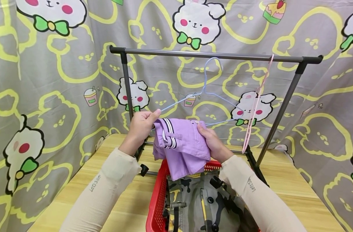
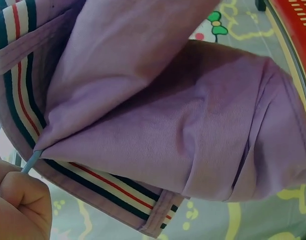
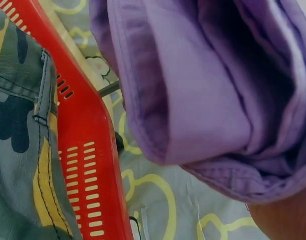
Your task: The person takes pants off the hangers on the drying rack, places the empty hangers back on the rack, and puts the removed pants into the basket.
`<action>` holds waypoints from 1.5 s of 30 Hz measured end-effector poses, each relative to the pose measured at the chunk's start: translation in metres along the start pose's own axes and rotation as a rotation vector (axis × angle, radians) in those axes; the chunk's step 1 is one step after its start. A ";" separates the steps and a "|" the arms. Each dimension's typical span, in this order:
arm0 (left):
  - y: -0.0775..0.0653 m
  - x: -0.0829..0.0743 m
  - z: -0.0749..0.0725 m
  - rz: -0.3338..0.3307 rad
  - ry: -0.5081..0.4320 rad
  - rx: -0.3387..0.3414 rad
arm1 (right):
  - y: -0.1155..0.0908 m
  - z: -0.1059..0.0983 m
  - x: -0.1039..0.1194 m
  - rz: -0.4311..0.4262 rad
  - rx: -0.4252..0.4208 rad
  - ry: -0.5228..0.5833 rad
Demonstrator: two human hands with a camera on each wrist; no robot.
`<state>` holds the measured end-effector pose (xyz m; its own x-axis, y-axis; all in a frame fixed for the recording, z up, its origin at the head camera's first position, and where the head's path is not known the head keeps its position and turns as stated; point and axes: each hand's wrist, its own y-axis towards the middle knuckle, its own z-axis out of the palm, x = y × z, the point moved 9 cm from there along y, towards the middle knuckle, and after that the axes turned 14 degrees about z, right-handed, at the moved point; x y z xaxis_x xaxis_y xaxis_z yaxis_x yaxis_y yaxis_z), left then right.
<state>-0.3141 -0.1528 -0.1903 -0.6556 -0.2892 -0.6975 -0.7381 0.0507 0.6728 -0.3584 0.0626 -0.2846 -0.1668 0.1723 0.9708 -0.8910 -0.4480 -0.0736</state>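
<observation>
A small purple garment point(image 1: 180, 141) with striped trim hangs bunched between both hands above a red basket point(image 1: 157, 199). My left hand point(image 1: 141, 124) pinches the end of a pale blue wire hanger point(image 1: 205, 87) that hangs by its hook from the rack's bar point(image 1: 211, 55); in the left wrist view that hanger end point(image 2: 32, 161) enters the purple garment point(image 2: 182, 130) at its striped edge. My right hand point(image 1: 211, 140) grips the garment's right side. In the right wrist view the purple garment point(image 3: 212, 85) fills the top, with the red basket point(image 3: 88, 155) below.
A pink hanger point(image 1: 255, 106) hangs at the right end of the dark clothes rack standing on the wooden table point(image 1: 283, 180). A camouflage garment point(image 1: 199, 203) lies in the basket. A cartoon-print curtain point(image 1: 49, 90) closes in the back and sides.
</observation>
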 end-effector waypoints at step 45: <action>0.001 -0.012 0.003 0.149 0.205 0.017 | -0.004 -0.011 0.010 0.015 -0.142 0.019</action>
<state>-0.3075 -0.1468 -0.1820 -0.7126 -0.4649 -0.5253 -0.6395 0.1225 0.7590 -0.3615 0.0762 -0.2770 -0.1873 0.1833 0.9650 -0.9388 -0.3224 -0.1210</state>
